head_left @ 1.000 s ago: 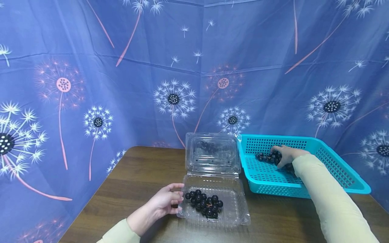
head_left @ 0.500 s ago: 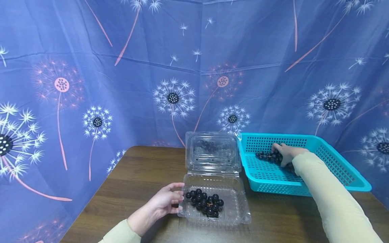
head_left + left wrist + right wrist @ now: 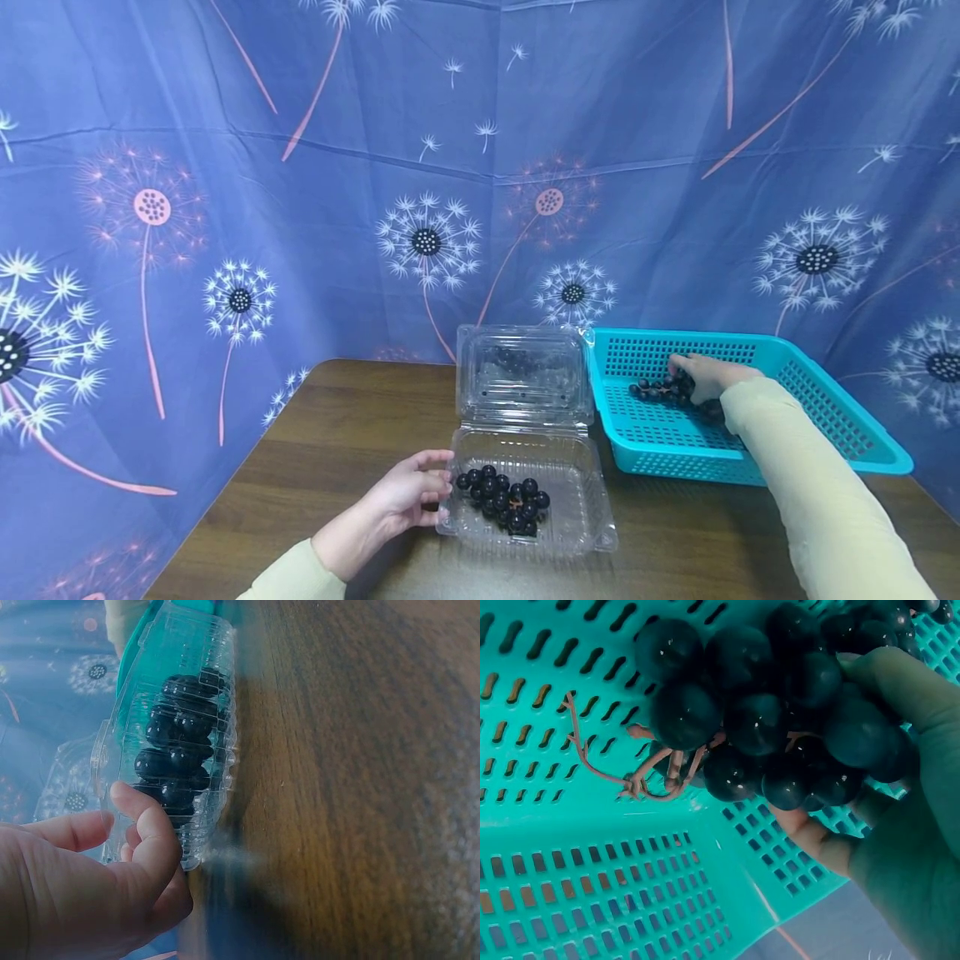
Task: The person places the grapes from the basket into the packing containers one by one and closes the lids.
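Note:
My left hand (image 3: 408, 496) holds the left edge of a clear plastic clamshell container (image 3: 577, 508), fingertips and thumb at its rim. A bunch of black grapes (image 3: 501, 498) lies in the container's base, showing through the wall in the left wrist view. Reaching into a turquoise plastic basket (image 3: 675, 462), my right hand (image 3: 708, 379) grips another bunch of black grapes (image 3: 739, 712), thumb and fingers around its right part. A brown, partly bare stem (image 3: 634, 784) hangs from that bunch. In the head view my right hand hides much of it.
The container's hinged lid (image 3: 525, 375) stands raised behind its base, close to the basket's left side. More grapes (image 3: 648, 389) show in the basket left of my right hand. A blue dandelion-print cloth (image 3: 337, 208) hangs behind the wooden table (image 3: 360, 408).
My right hand shifts only slightly among the grapes in the basket. The left hand, the container and its grapes stay in place.

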`<move>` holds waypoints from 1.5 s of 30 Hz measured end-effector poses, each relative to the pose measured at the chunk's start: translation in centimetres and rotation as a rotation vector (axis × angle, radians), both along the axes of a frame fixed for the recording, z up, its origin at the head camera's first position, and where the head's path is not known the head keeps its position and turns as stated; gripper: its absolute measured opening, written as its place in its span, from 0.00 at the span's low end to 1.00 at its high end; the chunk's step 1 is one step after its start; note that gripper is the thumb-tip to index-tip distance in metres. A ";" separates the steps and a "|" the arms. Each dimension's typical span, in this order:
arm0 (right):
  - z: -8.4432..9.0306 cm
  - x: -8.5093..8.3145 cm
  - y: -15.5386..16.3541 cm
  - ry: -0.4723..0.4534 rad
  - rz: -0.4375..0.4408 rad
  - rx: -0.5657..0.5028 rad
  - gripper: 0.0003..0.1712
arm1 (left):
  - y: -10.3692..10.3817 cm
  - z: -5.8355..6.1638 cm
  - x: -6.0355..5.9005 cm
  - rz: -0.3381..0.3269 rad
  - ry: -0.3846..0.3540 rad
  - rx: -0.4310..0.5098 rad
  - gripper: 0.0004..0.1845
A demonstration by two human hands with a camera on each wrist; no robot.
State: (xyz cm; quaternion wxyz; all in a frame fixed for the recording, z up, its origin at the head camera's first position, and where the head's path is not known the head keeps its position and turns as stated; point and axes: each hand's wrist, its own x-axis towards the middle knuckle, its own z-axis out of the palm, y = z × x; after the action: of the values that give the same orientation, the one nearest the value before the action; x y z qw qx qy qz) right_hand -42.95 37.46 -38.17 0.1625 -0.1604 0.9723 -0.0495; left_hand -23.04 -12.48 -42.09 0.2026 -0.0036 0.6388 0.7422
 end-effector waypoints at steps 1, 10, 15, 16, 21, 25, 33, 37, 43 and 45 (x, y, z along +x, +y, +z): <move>0.1 0.0 -0.1 0.001 0.002 0.007 0.24 | 0.0 0.0 0.0 0.000 0.000 -0.001 0.33; 1.2 0.6 -0.2 0.014 0.038 -0.006 0.23 | -0.1 0.1 0.0 0.000 0.000 0.003 0.33; 1.5 0.9 -0.1 0.015 0.044 -0.007 0.23 | -0.1 0.1 0.1 -0.001 0.000 0.005 0.33; 1.5 1.0 -0.1 0.018 0.046 -0.007 0.23 | -0.1 0.1 0.1 -0.001 0.000 0.005 0.33; 1.8 1.2 0.1 0.039 0.058 -0.018 0.24 | -0.1 0.1 0.1 0.001 -0.001 0.003 0.33; 2.1 1.2 0.0 0.065 0.082 -0.019 0.24 | -0.1 0.2 0.1 0.002 0.000 0.004 0.33; 2.5 1.5 0.0 0.077 0.079 -0.033 0.25 | -0.2 0.4 0.1 -0.007 0.001 0.002 0.34; 2.8 1.6 -0.1 0.083 0.080 -0.040 0.25 | -0.2 0.4 0.1 -0.006 0.002 0.002 0.34; 3.5 2.1 -0.6 0.090 0.094 -0.044 0.25 | -0.1 0.3 0.2 -0.004 -0.001 0.003 0.34; 4.0 2.4 -0.7 0.100 0.102 -0.044 0.25 | -0.1 0.3 0.2 -0.005 -0.001 0.003 0.34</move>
State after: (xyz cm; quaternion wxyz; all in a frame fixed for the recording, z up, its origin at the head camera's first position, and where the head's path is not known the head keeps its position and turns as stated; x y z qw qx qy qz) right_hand -40.55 36.74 -34.20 0.1125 -0.2155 0.9685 -0.0544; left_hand -22.86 -12.58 -41.74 0.2047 -0.0020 0.6378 0.7425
